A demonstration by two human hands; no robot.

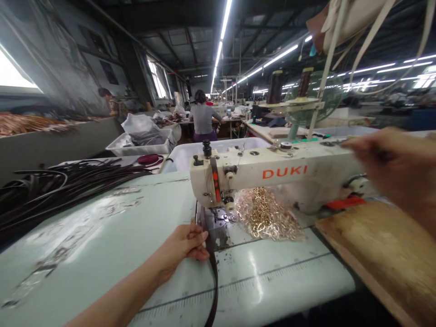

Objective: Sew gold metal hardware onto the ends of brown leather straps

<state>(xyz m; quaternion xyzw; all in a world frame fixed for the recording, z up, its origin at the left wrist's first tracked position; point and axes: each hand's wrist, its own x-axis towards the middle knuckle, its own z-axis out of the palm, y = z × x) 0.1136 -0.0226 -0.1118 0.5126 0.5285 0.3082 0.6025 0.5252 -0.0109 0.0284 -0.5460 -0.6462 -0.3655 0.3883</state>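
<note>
On the pale green table, my left hand [190, 243] is closed, thumb against fingers, at the edge of a dark narrow strap [212, 272]. The strap runs from under the head of a white sewing machine [245, 168] marked DUKI down over the table's front edge. My right hand [388, 159] is raised at the right end of the machine arm; motion smears it and its fingers cannot be made out well. A clear plastic bag of gold-coloured metal hooks or clasps [264, 213] lies under the machine arm, right of the needle area.
Many dark straps [44, 190] are heaped at the left of the table. A worn wooden board [378, 254] lies at the right. Thread cones [304, 82] stand behind the machine. White bins [143, 143] and a seated person [205, 119] are farther back.
</note>
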